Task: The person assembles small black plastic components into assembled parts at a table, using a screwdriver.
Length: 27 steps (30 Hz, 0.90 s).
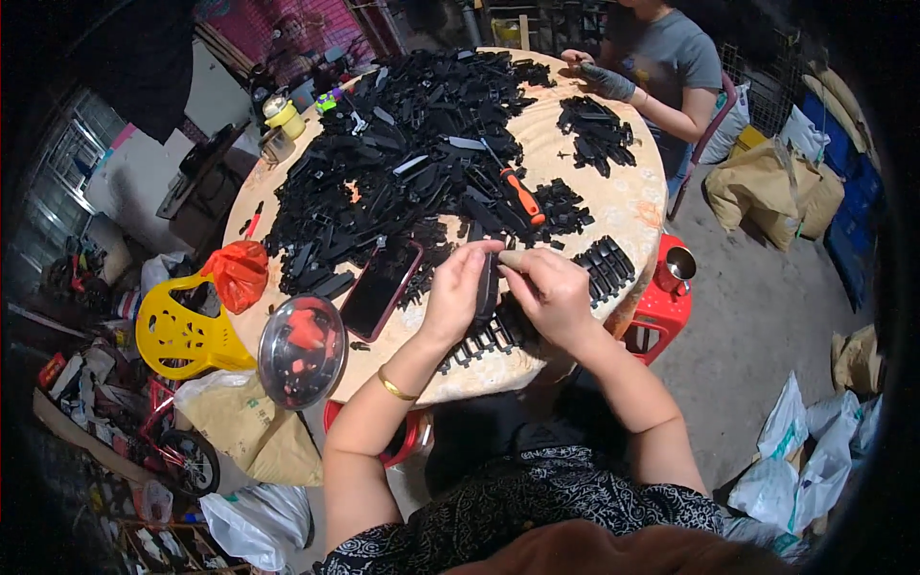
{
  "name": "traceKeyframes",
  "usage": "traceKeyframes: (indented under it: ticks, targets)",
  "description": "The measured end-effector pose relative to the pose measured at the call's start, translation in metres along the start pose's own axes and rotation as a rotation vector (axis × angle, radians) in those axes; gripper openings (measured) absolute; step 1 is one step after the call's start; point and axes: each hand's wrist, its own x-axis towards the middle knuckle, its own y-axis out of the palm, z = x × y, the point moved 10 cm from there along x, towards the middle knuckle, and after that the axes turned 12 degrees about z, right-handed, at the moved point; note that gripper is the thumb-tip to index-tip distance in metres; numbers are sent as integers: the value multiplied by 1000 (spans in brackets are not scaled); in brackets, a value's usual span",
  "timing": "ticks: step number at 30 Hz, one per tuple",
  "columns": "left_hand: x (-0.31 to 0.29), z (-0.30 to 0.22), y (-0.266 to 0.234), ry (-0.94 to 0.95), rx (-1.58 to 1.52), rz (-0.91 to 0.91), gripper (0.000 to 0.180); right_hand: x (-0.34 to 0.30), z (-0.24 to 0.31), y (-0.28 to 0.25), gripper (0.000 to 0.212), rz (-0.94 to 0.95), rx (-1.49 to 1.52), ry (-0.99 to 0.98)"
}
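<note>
Between my hands, over the near edge of the round table, is a long black plastic part (488, 287). My left hand (454, 292) is closed around its left side, fingertips at its upper end. My right hand (553, 292) pinches close to that upper end; whether it grips the same part or a smaller piece, I cannot tell. Below and to the right of my hands lie rows of similar black parts (606, 268). A phone with a dark screen (381, 290) rests left of my left hand. Beyond my hands lies a screwdriver with an orange handle (522, 196).
A big heap of black plastic parts (383, 163) covers much of the table (546, 125). A clear bowl with red pieces (302, 352) sits at the near left edge, by a red plastic bag (237, 275). Across the table sits a co-worker (661, 77). A red stool (661, 307) stands right.
</note>
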Motion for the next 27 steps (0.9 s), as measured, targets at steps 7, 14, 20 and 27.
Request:
traceKeyframes:
  ticks: [7, 14, 20, 27]
  targets:
    - [-6, -15, -4, 98, 289, -70, 27, 2, 18, 12, 19, 102, -141, -85]
    - [-22, -28, -6, 201, 456, -195, 25, -1, 24, 28, 24, 307, -110, -119]
    - [-14, -31, -16, 134, 256, -145, 24, -2, 15, 27, 31, 238, 0, 19]
    - [-58, -15, -66, -150, -9, -216, 28, 0, -37, -30, 23, 101, -42, 186]
